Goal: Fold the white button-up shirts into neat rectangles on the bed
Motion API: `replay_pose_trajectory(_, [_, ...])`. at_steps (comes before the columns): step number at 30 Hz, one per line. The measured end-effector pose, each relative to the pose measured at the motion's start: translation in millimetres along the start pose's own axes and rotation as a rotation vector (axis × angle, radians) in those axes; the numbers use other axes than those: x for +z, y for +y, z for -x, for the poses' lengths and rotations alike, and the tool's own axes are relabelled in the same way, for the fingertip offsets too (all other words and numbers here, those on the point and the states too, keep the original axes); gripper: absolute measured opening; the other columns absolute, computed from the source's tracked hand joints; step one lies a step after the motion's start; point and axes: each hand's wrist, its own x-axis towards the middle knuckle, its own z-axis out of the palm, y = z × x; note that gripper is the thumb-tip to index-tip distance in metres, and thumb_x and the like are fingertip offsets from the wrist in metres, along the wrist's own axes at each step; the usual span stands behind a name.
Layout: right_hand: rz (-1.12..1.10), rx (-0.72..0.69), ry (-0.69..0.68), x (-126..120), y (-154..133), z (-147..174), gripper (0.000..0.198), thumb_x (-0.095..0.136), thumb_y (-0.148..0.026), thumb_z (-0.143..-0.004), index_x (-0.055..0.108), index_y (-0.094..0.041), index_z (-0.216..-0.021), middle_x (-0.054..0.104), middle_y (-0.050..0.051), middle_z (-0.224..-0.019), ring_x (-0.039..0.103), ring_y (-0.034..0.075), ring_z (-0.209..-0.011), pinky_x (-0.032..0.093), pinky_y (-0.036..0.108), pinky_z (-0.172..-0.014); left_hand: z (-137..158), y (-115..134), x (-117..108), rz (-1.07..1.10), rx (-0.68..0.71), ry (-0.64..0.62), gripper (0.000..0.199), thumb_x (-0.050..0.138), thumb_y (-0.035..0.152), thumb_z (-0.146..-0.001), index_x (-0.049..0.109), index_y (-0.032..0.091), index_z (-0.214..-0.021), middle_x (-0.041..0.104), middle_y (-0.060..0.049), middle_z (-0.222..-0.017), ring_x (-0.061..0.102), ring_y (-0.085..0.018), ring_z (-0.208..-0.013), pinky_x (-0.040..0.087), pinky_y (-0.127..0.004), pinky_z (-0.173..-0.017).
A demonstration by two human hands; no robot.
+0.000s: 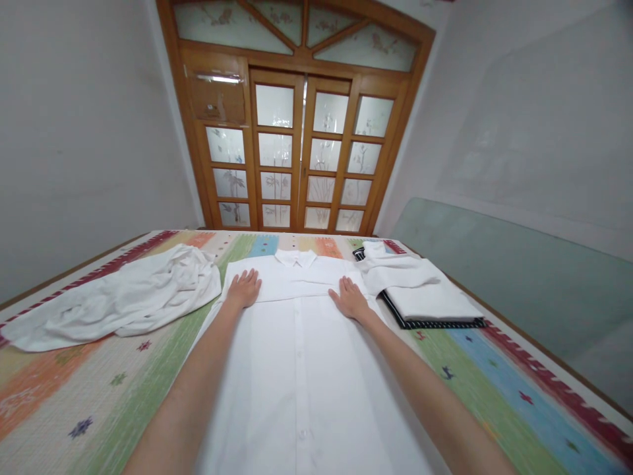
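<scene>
A white button-up shirt (270, 369) lies spread out, front side up, with its collar (295, 258) at the far end and its buttons running down the middle toward me. My left hand (244, 288) rests flat on the upper left of the shirt, fingers stretched out. On the upper right, my right hand (349, 299) lies flat on the cloth too, its fingers pointing away and the thumb apart. Nothing is held in either hand. One white sleeve (400, 274) reaches out to the right, over a folded stack.
A crumpled white garment (133, 297) lies at the left on the striped, patterned bed cover (119, 389). At the right are folded white clothes (430, 303) on a black, white-dotted fabric (415, 323). A pale green board (519, 270) stands along the right wall; wooden glass doors (301, 158) stand beyond.
</scene>
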Motion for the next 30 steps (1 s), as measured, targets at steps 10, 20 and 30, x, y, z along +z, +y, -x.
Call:
replay_pose_trajectory(10, [0.048, -0.040, -0.070, -12.7, 20.2, 23.1, 0.071, 0.017, -0.049, -0.100, 0.023, -0.001, -0.152, 0.017, 0.019, -0.159, 0.014, 0.024, -0.148, 0.012, 0.039, -0.118, 31.8, -4.3, 0.5, -0.018, 0.084, 0.001, 0.057, 0.020, 0.038, -0.099, 0.032, 0.013, -0.149, 0.027, -0.015, -0.157, 0.022, -0.027, -0.146, 0.022, -0.048, -0.116])
replay_pose_trajectory(20, [0.174, 0.107, 0.203, -76.3, 70.0, 31.3, 0.052, 0.025, -0.041, -0.101, 0.045, -0.013, -0.140, 0.043, 0.022, -0.146, 0.039, 0.032, -0.135, 0.030, 0.047, -0.107, 65.6, -2.5, 6.2, 0.016, 0.106, -0.004, 0.058, 0.021, 0.039, -0.099, 0.031, 0.016, -0.151, 0.025, -0.009, -0.158, 0.020, -0.027, -0.147, 0.021, -0.048, -0.117])
replay_pose_trajectory(30, [-0.149, 0.638, 0.261, -94.9, 154.4, 38.7, 0.059, 0.034, -0.044, -0.095, 0.041, -0.001, -0.136, 0.061, 0.030, -0.114, 0.063, 0.035, -0.105, 0.049, 0.046, -0.086, 74.0, 1.6, 2.9, 0.034, 0.090, 0.004, 0.057, 0.022, 0.037, -0.098, 0.032, 0.014, -0.150, 0.026, -0.009, -0.158, 0.021, -0.026, -0.147, 0.019, -0.047, -0.118])
